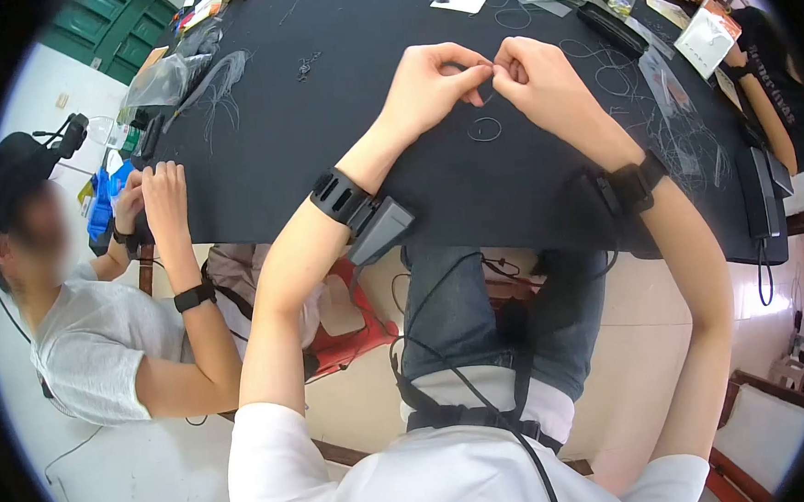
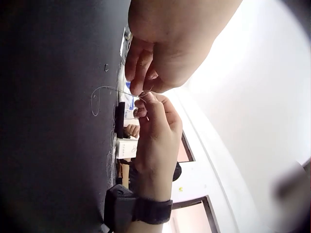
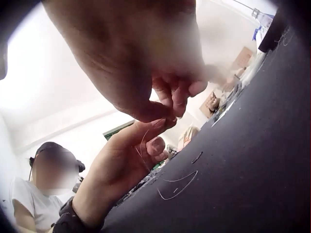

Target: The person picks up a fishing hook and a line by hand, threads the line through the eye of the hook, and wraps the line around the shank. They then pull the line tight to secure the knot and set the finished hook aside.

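Note:
Over the black table (image 1: 323, 164), my left hand (image 1: 424, 89) and right hand (image 1: 539, 82) meet fingertip to fingertip. Both pinch a thin, pale line that looks like fishing line, thumbs against forefingers. A loose loop of this line (image 1: 485, 141) hangs below the hands in the head view. From the left wrist, the line (image 2: 95, 102) runs out of the fingertips and curls over the dark tabletop. A short end stands up beside the thumbs there. What lies right between the fingertips is mostly hidden by the fingers.
A small dark chain-like heap (image 1: 308, 66) lies beyond my left hand. Tangled clear line (image 1: 690, 146) spreads along the right side, near a black case (image 1: 611, 28). Plastic bags (image 1: 161, 82) lie at the left. One person sits at the left, another at the far right holding a white card (image 1: 707, 41).

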Available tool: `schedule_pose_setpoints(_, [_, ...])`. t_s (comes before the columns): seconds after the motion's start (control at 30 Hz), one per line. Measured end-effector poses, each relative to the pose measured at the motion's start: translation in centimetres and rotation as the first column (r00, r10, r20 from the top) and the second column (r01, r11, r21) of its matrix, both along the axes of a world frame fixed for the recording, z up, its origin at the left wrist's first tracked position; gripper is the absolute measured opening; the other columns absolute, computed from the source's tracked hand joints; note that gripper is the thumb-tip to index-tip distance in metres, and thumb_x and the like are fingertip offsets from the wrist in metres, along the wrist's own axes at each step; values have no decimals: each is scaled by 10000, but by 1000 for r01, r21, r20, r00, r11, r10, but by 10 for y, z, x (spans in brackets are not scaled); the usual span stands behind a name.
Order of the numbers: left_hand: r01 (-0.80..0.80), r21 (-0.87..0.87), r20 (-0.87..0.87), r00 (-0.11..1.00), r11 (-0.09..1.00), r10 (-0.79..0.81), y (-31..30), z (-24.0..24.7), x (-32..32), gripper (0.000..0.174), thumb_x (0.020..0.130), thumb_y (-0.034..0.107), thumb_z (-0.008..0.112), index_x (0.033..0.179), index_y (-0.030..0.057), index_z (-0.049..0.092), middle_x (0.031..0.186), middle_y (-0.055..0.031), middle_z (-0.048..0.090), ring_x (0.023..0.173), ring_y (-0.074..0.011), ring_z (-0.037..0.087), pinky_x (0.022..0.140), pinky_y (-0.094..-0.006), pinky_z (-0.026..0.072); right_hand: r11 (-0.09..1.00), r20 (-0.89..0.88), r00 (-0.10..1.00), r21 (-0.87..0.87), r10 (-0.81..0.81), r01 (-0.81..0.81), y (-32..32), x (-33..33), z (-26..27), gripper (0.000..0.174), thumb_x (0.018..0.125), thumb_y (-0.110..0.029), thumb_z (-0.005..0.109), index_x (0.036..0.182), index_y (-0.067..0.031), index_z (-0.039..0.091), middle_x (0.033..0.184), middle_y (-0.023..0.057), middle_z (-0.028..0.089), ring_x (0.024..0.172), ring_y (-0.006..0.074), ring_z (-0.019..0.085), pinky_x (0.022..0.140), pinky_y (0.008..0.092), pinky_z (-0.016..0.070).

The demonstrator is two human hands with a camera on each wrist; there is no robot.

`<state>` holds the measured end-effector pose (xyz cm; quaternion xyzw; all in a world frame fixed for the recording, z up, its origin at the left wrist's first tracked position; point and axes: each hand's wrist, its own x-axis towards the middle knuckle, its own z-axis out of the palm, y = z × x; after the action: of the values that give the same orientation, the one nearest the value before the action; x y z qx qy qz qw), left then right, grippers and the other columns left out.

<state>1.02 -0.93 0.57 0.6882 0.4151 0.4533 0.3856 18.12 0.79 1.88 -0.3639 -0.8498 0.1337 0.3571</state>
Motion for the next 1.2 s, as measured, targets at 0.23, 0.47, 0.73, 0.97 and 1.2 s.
schedule_pose_setpoints(0.23, [-75,-93,106,991,993,85,-3,6,6,173,786,114,621,876,-30,646,673,-68,625,469,-78,545,430,-180,402,917,142,989,386,47,-99,4,-3,3,96,744,-53,535,746,25,478,750,165,503,768,313,508,707,390,427])
schedule_pose_setpoints(0.47, [-171,-126,194,962,977,193,-6,12,3,199,801,140,624,926,-11,659,688,-56,629,408,-34,430,379,-160,312,915,128,991,404,-45,-10,15,-1,11,98,732,-46,540,746,34,486,761,180,521,758,320,515,702,396,426])
schedule_pose_setpoints(0.73, [-243,-75,153,956,967,252,-6,12,4,184,792,195,646,897,48,683,631,-8,588,495,-30,442,439,-154,320,929,103,976,340,-189,144,32,29,16,110,756,-55,529,746,52,506,766,189,544,740,328,539,682,390,436])
schedule_pose_setpoints(0.97, [-219,-101,104,968,971,229,-3,11,-1,185,781,218,660,863,54,690,608,10,561,541,-38,449,476,-164,325,891,113,954,401,-278,212,43,55,26,116,745,-55,536,729,35,465,708,159,506,685,307,504,641,374,415])
schedule_pose_setpoints(1.2, [-197,-105,85,975,975,206,-5,15,3,187,780,211,655,860,45,686,574,18,534,514,-35,434,473,-162,311,798,183,913,566,-366,207,60,89,41,123,746,-38,531,755,37,434,755,166,496,743,317,490,672,384,402])
